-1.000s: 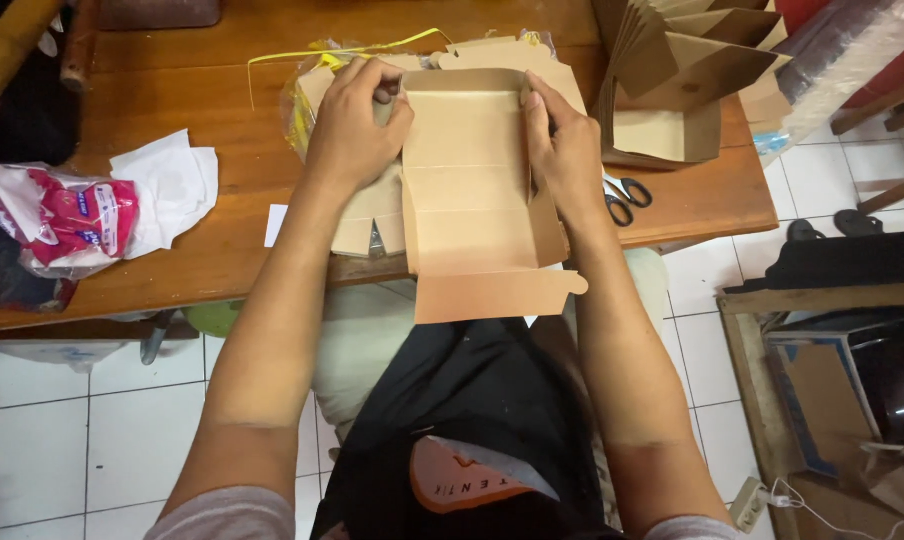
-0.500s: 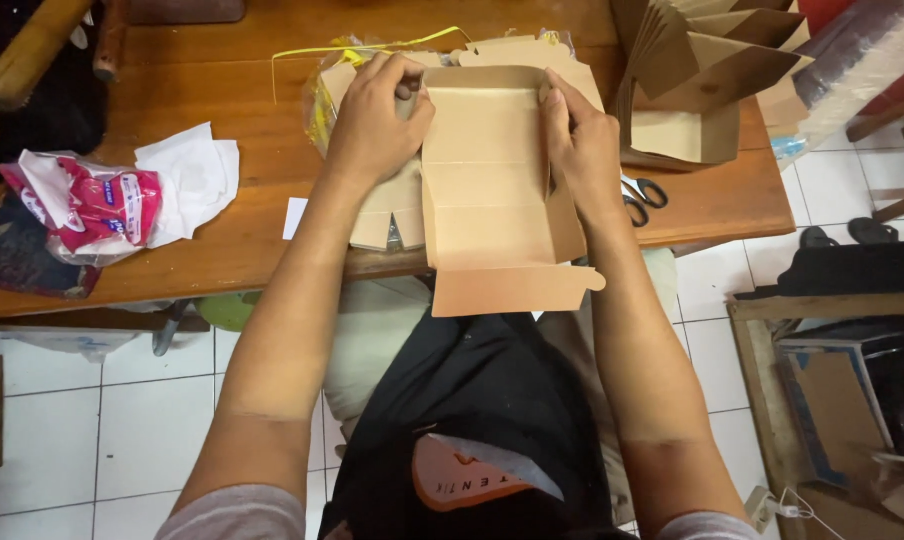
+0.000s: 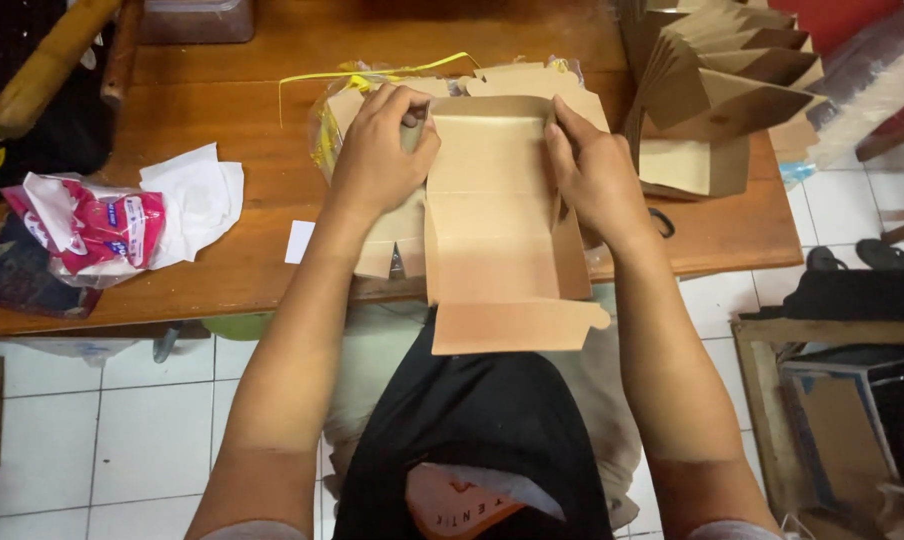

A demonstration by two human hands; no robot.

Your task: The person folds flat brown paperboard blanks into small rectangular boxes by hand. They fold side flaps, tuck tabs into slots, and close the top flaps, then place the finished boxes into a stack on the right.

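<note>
A brown cardboard box blank [image 3: 492, 215], partly folded into a tray, lies on the wooden table [image 3: 222, 250] with its front flap hanging over the near edge. My left hand [image 3: 380, 150] grips and presses its left wall near the far corner. My right hand [image 3: 597, 170] holds the right wall, fingers curled over the edge. Under the box lies a stack of flat cardboard blanks [image 3: 387, 240] in clear plastic tied with yellow strapping [image 3: 372, 75].
Several folded cardboard boxes [image 3: 717, 95] are nested at the back right. Crumpled white paper and a red-and-white plastic wrapper [image 3: 112, 225] lie at the left. Black scissor handles [image 3: 662, 222] peek out by my right wrist. A small white slip [image 3: 299, 241] rests near the edge. Tiled floor below.
The view has shifted slightly. Both hands stay on the box's side walls, pressing them upright; the left fingers have curled further in at the far left corner.
</note>
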